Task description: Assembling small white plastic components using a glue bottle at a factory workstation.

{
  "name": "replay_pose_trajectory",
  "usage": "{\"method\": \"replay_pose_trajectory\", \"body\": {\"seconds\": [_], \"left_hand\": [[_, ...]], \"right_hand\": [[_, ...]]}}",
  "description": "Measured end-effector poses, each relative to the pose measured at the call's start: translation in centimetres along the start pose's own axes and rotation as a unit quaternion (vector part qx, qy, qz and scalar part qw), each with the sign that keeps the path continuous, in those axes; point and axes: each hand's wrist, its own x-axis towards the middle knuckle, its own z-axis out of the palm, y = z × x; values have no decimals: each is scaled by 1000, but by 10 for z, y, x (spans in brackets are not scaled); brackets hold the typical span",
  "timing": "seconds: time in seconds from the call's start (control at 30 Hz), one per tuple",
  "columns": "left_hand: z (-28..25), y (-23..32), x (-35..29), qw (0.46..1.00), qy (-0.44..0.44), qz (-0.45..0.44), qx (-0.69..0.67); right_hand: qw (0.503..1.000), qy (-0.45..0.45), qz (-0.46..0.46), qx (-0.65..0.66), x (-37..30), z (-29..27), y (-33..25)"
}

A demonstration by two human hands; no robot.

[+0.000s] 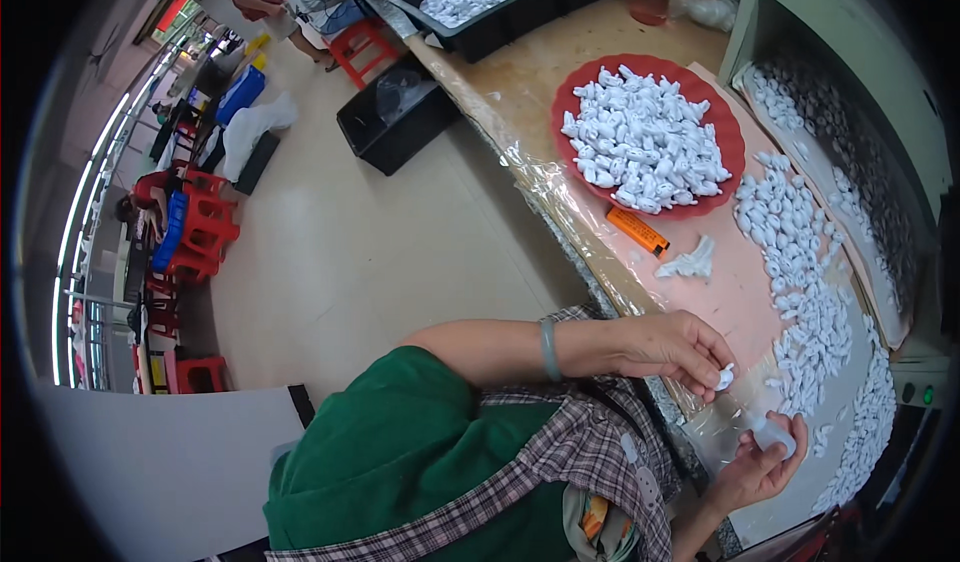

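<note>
Head view: L hand [680,352], w/ a pale bangle [550,350] at the wrist, pinches one small white pc [725,376] btwn thumb & fingers, up over the near edge of the worktop [545,47]. R hand [752,474] just beside it; fingers curled round a small translucent bottle [775,440], tilted, narrow end twd the L hand's pc. Bottle & pc look close; can't tell if touching.

Beyond the hands: pink sheet [738,307] on worktop, w/ crumpled white tissue [690,260] & an orange pack [637,232] next to a red scalloped plate [733,162], heaped w/ similar white pcs [645,137]. Loose white pcs [805,292] spread R of the sheet, alongside a pale green open-fronted housing [815,7]. Far end: long black tray [510,34], also full of white pcs. Black crate [400,127] & red stool [365,54] on floor, L of worktop.
</note>
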Motion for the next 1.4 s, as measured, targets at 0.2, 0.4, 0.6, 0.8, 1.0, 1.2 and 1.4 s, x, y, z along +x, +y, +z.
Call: {"method": "replay_pose_trajectory", "body": {"seconds": [0.2, 0.4, 0.6, 0.8, 1.0, 1.2, 1.4], "left_hand": [[-3, 7, -2, 1000, -11, 5, -7], [-3, 3, -1, 1000, -19, 13, -9], [3, 0, 0, 1000, -12, 9, -16], [3, 2, 2, 1000, -19, -8, -10], [5, 14, -6, 998, 52, -29, 27], [5, 13, -2, 997, 44, -44, 36], [6, 7, 1, 997, 46, -49, 37]], "right_hand": [[1000, -10, -4, -1, 2, 7, 0], [1000, -4, 4, 3, 2, 8, 0], [1000, 11, 16, 1, 3, 2, -1], [1000, -2, 14, 11, 3, -1, -5], [998, -51, -24, 38, 14, 9, -9], [991, -52, -106, -62, 14, 4, -15], [980, -76, -152, -102, 13, -3, -17]]}}
